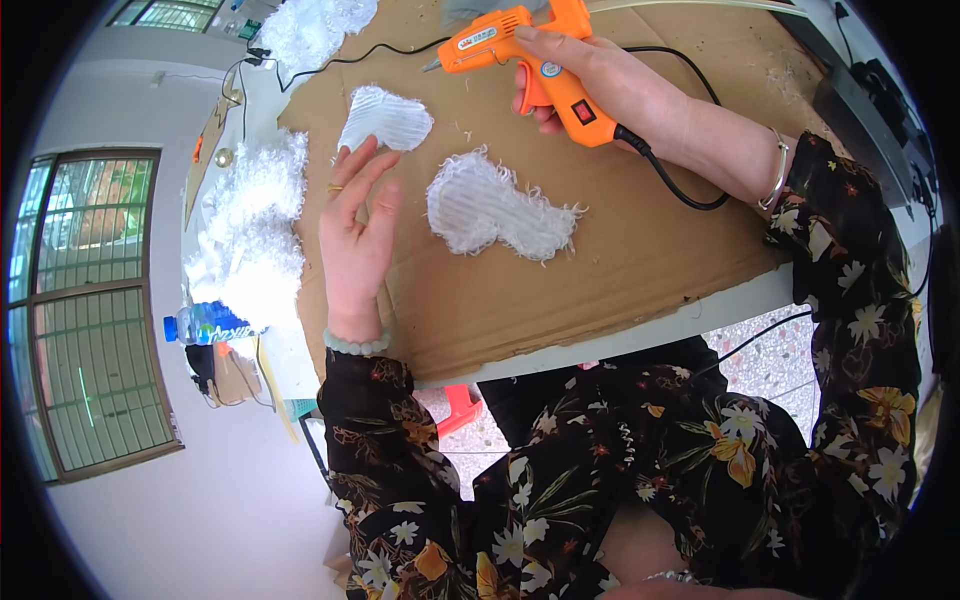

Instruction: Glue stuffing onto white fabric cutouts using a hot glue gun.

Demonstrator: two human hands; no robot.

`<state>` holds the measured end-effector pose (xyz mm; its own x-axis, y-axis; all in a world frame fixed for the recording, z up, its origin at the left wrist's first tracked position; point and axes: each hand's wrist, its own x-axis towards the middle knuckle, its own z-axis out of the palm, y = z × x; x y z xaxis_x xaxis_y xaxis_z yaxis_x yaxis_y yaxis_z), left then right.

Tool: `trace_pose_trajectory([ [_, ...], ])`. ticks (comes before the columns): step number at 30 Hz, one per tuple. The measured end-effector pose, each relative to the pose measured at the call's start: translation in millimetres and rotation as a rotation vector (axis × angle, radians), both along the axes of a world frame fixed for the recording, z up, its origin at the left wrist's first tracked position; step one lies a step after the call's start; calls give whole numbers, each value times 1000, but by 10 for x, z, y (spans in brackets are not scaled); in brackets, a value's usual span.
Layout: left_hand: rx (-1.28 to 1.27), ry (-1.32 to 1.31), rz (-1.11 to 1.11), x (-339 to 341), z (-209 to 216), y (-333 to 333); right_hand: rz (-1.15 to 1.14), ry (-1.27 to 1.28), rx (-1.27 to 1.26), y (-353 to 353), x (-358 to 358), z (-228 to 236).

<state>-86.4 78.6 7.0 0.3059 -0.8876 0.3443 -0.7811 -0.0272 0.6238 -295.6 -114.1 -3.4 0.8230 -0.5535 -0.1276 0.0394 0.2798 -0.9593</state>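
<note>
My right hand [610, 85] grips an orange hot glue gun [573, 92], fingers at its trigger and the nozzle pointing left. A black cord runs from the bottom of its handle. On the left, my left hand [360, 215] has its fingers stretched out, with the fingertips at the lower edge of a small white ribbed fabric piece [388, 118]; whether they touch it I cannot tell. Between my hands lies a larger white ribbed piece [490, 207] with a fluffy, frayed rim. Both pieces rest flat on a brown cardboard sheet [600, 290].
White fluffy material [255, 210] is heaped along the table's left side, with another white pile [310, 40] at the far left. A blue-labelled bottle [215, 323] lies at the left edge. A black cable [370, 55] crosses the far cardboard. A dark box-shaped object [868, 130] stands at right.
</note>
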Motion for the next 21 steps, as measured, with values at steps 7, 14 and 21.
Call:
trace_pose_trajectory([
  [7, 105, -411, -69, -260, -122, -61, -34, -47, -36, 79, -162, 134],
  [14, 113, -644, -70, -411, -79, -48, -8, -143, 43, 234, 13, 104],
  [21, 123, -739, -92, -489, -63, -14, -25, -150, 31, 226, 87, 147],
])
